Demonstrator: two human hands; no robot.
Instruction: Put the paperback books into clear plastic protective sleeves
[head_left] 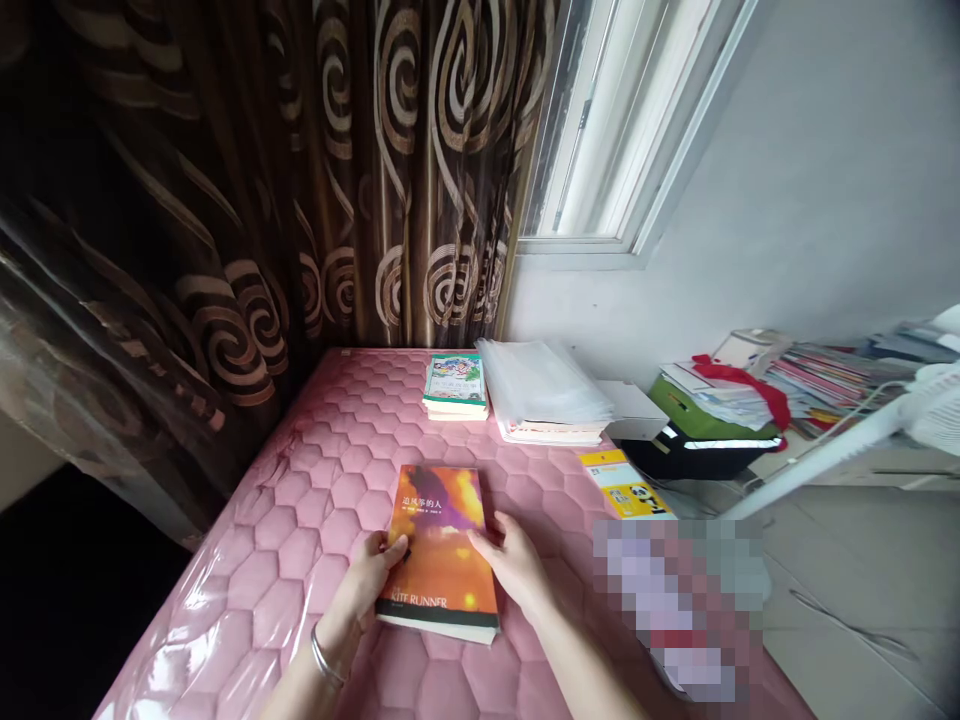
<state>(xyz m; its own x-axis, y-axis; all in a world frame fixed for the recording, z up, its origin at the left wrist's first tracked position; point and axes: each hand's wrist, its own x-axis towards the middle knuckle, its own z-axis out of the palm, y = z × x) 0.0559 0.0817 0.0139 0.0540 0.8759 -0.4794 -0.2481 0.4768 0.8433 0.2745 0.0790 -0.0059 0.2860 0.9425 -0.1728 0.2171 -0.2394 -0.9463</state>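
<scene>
An orange paperback book with "Kite Runner" on its cover lies flat on the pink quilted mattress. My left hand grips the book's left edge, thumb on the cover, a bracelet on the wrist. On the right edge rests my right hand, its fingers curled over the cover. Both hands hold the book near its lower half.
A green-covered book stack and a pile of white papers sit at the mattress's far end. A yellow booklet lies at the right edge. Brown swirl curtain at left, window behind, cluttered books at right.
</scene>
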